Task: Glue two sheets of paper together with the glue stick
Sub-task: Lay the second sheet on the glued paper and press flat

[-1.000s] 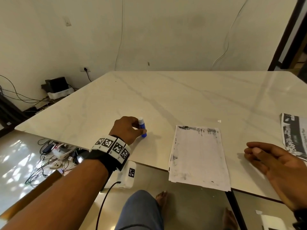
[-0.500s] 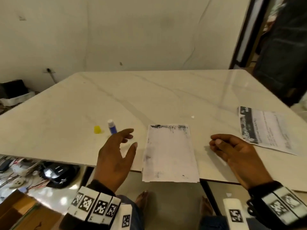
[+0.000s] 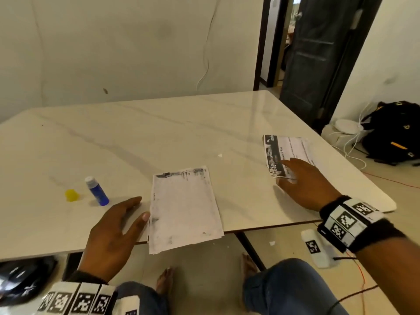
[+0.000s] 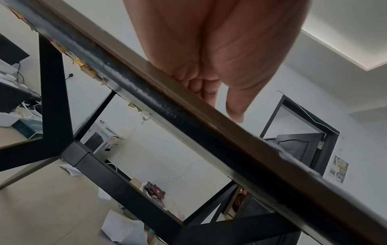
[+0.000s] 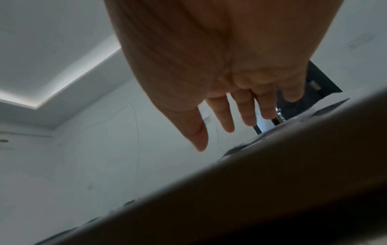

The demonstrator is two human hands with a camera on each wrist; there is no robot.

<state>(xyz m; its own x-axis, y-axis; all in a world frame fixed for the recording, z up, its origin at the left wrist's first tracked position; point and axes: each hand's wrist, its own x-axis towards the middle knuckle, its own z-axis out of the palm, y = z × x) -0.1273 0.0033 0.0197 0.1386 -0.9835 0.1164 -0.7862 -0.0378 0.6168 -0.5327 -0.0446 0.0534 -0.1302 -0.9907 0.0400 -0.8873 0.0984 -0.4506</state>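
Note:
A smudged white sheet [image 3: 185, 208] lies at the table's front edge and hangs a little over it. My left hand [image 3: 139, 209] lies flat and open just left of the sheet, with the thumb tip at its edge. The blue glue stick [image 3: 97, 191] stands alone further left, with its yellow cap [image 3: 71, 195] beside it. A printed sheet [image 3: 288, 151] lies to the right, and my right hand [image 3: 293, 176] rests straight fingers on its near corner. In the right wrist view the fingers [image 5: 243, 114] are spread and straight. The left wrist view shows the left hand [image 4: 220, 92] above the table edge.
The marble table [image 3: 159, 133] is wide, with a black frame [image 4: 125, 182] beneath it. A dark door [image 3: 318, 53] and a black backpack [image 3: 393, 133] are at the right. Cables and papers lie on the floor, and my knees and bare feet are below the front edge.
My left hand has let go of the glue stick and moved right to the smudged sheet. My right hand has reached right onto the printed sheet. The head view has swung right.

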